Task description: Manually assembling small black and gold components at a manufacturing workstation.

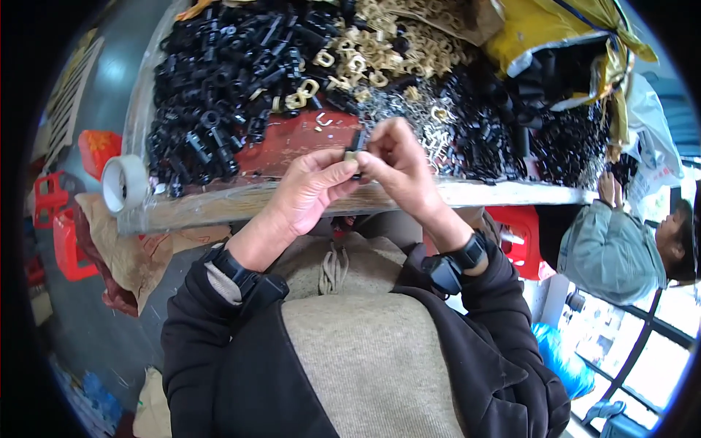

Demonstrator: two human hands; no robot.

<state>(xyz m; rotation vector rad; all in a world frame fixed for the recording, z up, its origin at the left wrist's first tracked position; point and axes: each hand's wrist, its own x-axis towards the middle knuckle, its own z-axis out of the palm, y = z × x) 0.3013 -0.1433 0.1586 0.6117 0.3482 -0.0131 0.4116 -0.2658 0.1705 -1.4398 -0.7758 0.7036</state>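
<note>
Over the table's near edge, my left hand (315, 181) and my right hand (400, 162) meet in front of me. Both are closed on one small black part (357, 141) that stands upright between the fingertips. A pale bit, maybe a brass-coloured piece, shows at the left thumb tip; I cannot make out its kind. Behind my hands lies a bare red patch of tabletop (292, 140) with a few small brass bits. To its left is a big heap of black tubular parts (212, 95). Brass-coloured rings (416, 44) and small silver pieces (431, 120) are heaped beyond my right hand.
More small black parts (482, 139) cover the table's right side. A yellow sack (533, 33) lies at the far right. A tape roll (125, 185) stands at the left corner. Another person (621, 241) sits at the right end. Red stools (517, 237) stand below the table.
</note>
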